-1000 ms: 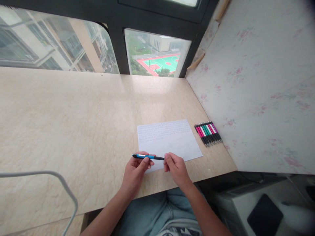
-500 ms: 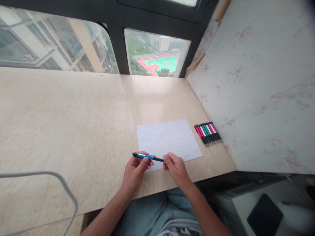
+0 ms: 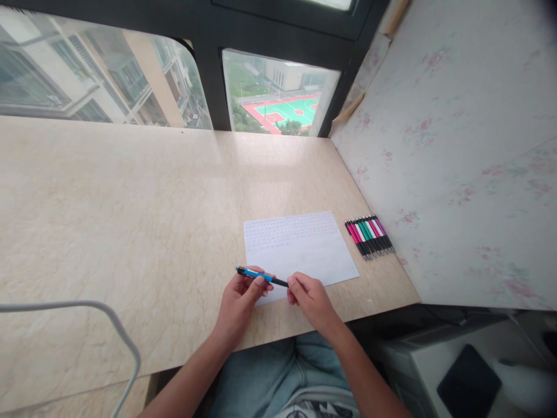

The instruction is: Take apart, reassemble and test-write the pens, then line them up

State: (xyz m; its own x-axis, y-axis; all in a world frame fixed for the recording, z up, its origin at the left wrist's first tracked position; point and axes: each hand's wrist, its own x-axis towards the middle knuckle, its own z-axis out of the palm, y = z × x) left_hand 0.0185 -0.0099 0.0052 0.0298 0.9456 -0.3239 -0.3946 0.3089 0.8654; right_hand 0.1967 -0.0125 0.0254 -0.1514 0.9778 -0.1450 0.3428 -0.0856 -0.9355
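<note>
A blue pen (image 3: 260, 276) with a black grip is held level between my two hands, over the near edge of a white sheet of paper (image 3: 300, 255). My left hand (image 3: 242, 299) is closed around its blue barrel. At the other end, the thumb and fingers of my right hand (image 3: 310, 297) pinch the tip, which they hide. Rows of small handwriting cover the upper part of the sheet. To the right of the paper lies a row of several pens (image 3: 369, 237) in pink, green, white and purple with black grips.
The stone-patterned tabletop (image 3: 130, 220) runs back to a dark-framed window (image 3: 278, 93). A flowered wall (image 3: 461, 157) bounds the right side. A grey cable (image 3: 104, 313) loops at the lower left. A dark flat object (image 3: 470, 380) lies below at the lower right.
The pen has turned slightly within my hands, and its clip now faces differently. Both hands keep nearly the same place; the whole view has shifted a little.
</note>
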